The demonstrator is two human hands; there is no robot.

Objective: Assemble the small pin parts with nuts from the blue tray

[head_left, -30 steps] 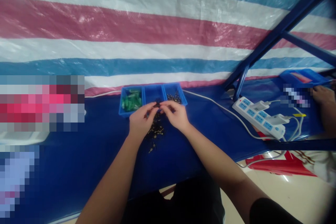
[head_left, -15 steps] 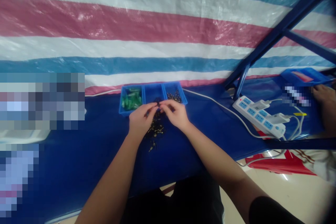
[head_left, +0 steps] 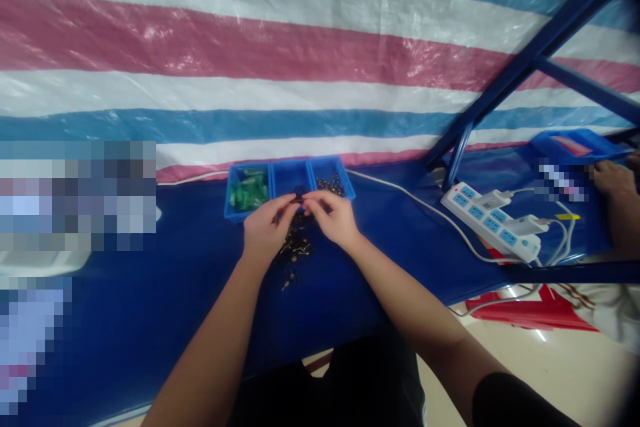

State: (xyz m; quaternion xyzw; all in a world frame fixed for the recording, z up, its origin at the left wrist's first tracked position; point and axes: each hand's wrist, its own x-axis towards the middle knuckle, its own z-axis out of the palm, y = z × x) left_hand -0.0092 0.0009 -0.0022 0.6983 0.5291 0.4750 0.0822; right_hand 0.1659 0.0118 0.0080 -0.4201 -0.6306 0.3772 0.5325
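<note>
My left hand (head_left: 267, 225) and my right hand (head_left: 334, 219) meet fingertip to fingertip just in front of a blue three-part tray (head_left: 291, 172). Both are closed in a pinch around something small and dark, too small to name. Below the fingers lies a loose pile of small brass-coloured and dark metal pieces (head_left: 296, 247). Green pieces (head_left: 250, 191) fill the tray's left compartment. In the right compartment are small metal parts (head_left: 330, 184), partly covered by my right hand. Dark bits show at the front of the middle compartment.
A white power strip (head_left: 491, 221) with plugged-in chargers and cables lies to the right, by a blue metal frame (head_left: 505, 67). Beyond it are another blue tray (head_left: 575, 145) and another person's hand (head_left: 614, 179). A striped tarp (head_left: 320, 47) hangs behind the blue table (head_left: 190, 307).
The view has shifted very slightly. Both hands stay pinched together in the same place, with only tiny finger movement.
</note>
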